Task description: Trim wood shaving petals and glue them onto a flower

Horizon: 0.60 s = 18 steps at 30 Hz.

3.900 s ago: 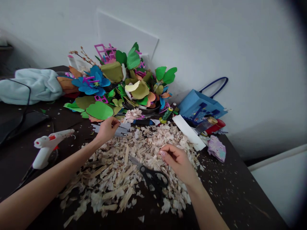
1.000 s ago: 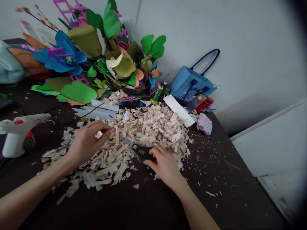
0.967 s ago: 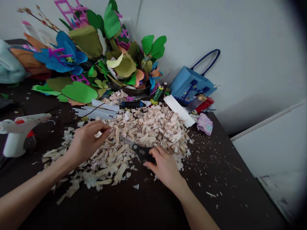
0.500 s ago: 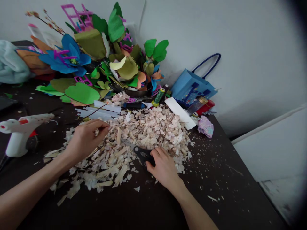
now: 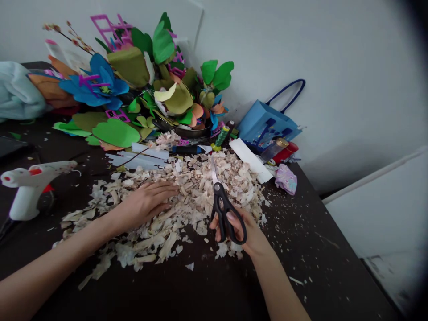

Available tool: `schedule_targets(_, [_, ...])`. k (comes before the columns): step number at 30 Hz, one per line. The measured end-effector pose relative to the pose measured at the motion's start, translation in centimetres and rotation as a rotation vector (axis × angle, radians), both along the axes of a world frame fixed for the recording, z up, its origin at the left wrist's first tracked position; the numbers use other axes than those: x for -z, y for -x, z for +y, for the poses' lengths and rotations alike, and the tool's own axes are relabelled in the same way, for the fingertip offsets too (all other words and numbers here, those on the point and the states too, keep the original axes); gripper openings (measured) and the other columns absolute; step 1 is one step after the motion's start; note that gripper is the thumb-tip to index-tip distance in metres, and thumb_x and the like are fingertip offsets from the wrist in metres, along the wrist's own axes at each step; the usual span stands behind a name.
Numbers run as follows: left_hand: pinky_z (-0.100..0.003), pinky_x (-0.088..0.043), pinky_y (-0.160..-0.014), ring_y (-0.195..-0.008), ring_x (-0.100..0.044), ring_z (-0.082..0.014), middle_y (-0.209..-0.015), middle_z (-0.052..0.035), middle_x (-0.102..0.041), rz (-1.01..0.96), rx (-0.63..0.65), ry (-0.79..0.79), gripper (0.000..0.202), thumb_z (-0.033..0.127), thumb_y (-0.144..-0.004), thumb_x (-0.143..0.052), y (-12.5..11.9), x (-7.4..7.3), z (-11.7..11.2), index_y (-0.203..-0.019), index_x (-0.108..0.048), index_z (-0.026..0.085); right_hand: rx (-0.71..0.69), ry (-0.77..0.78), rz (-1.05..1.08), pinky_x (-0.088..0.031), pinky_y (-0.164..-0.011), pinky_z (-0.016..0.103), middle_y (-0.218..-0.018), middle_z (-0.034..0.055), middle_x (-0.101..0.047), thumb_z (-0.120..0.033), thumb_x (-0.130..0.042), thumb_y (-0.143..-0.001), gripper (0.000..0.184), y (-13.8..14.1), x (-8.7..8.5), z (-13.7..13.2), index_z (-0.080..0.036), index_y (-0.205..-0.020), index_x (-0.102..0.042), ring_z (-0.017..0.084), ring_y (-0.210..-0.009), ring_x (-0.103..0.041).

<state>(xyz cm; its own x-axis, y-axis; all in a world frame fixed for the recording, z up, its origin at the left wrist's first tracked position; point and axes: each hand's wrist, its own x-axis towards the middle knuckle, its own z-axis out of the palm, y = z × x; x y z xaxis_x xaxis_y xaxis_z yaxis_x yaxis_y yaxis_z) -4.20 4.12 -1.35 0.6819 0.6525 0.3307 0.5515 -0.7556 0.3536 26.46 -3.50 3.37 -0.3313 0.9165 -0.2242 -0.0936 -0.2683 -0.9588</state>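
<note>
Scissors with black handles have come up off the table into the right hand, their closed blades now pointing far over the pile. At the left, a white hot glue gun lies near the pile's left edge; whether it is hot cannot be told, but a warm nozzle could scorch loose scraps drifting against it. Next, the left hand lies open and flat on the pale wood shavings, well apart from the right hand, which is clamped around the scissors' loops. Its fingertips are not far from the blades, so a careless swing leftward could nick them. Clear glue sticks lie at the pile's far edge, where a sweep could bury them. At the right, shavings scatter across the dark table.
</note>
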Motion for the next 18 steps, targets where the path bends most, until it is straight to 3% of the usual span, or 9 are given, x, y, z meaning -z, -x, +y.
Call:
schedule_targets(3, [-0.054, -0.043, -0.111, -0.134, -0.055, -0.0318, -0.137, -0.0114, -0.068, 0.093, -0.001, -0.063, 0.036, 0.036, -0.103, -0.045, 0.2, 0.2, 0.3, -0.129, -0.065, 0.022, -0.023, 0.046, 0.129, -0.057, -0.065, 0.033, -0.093, 0.0138, -0.076, -0.055, -0.069, -0.089, 0.041, 0.1, -0.1, 0.0, -0.015, -0.097, -0.070, 0.020, -0.065, -0.072])
schedule_targets(6, [-0.054, -0.047, -0.104, -0.127, -0.060, -0.0343, -0.122, -0.0136, -0.075, 0.056, -0.112, -0.150, 0.035, 0.034, -0.103, -0.042, 1.0, -0.2, 0.5, -0.116, -0.071, 0.019, -0.023, 0.047, 0.198, -0.058, -0.071, 0.036, -0.095, 0.0122, -0.075, -0.055, -0.071, -0.088, 0.040, 0.1, -0.2, 0.2, -0.017, -0.098, -0.072, 0.021, -0.070, -0.071])
schedule_targets(9, [-0.050, -0.049, -0.097, -0.117, -0.065, -0.0338, -0.113, -0.0140, -0.076, -0.022, -0.223, -0.172, 0.033, 0.032, -0.102, -0.043, 1.6, -1.0, 0.6, -0.112, -0.071, 0.018, 0.022, 0.029, 0.247, -0.053, -0.060, 0.029, -0.088, 0.0082, -0.070, -0.054, -0.076, -0.084, 0.039, 0.0, -0.1, 0.4, -0.018, -0.098, -0.073, 0.019, -0.071, -0.067])
schedule_targets(13, [-0.047, -0.051, -0.092, -0.106, -0.068, -0.0314, -0.111, -0.0138, -0.075, -0.078, -0.288, -0.134, 0.030, 0.030, -0.101, -0.043, 1.7, -1.6, 0.5, -0.110, -0.070, 0.018, 0.087, 0.029, 0.230, -0.033, -0.044, 0.021, -0.080, 0.0044, -0.062, -0.051, -0.087, -0.070, 0.045, -0.4, 0.2, 0.6, -0.018, -0.096, -0.070, 0.014, -0.064, -0.055])
schedule_targets(18, [-0.041, -0.054, -0.087, -0.096, -0.071, -0.0277, -0.101, -0.0114, -0.076, -0.170, -0.276, -0.091, 0.029, 0.035, -0.101, -0.044, 1.0, -1.7, 0.4, -0.105, -0.070, 0.021, 0.077, -0.054, 0.150, -0.029, -0.043, 0.021, -0.076, 0.0027, -0.061, -0.049, -0.079, -0.079, 0.040, -0.5, 0.3, 0.7, -0.019, -0.099, -0.063, 0.014, -0.060, -0.055])
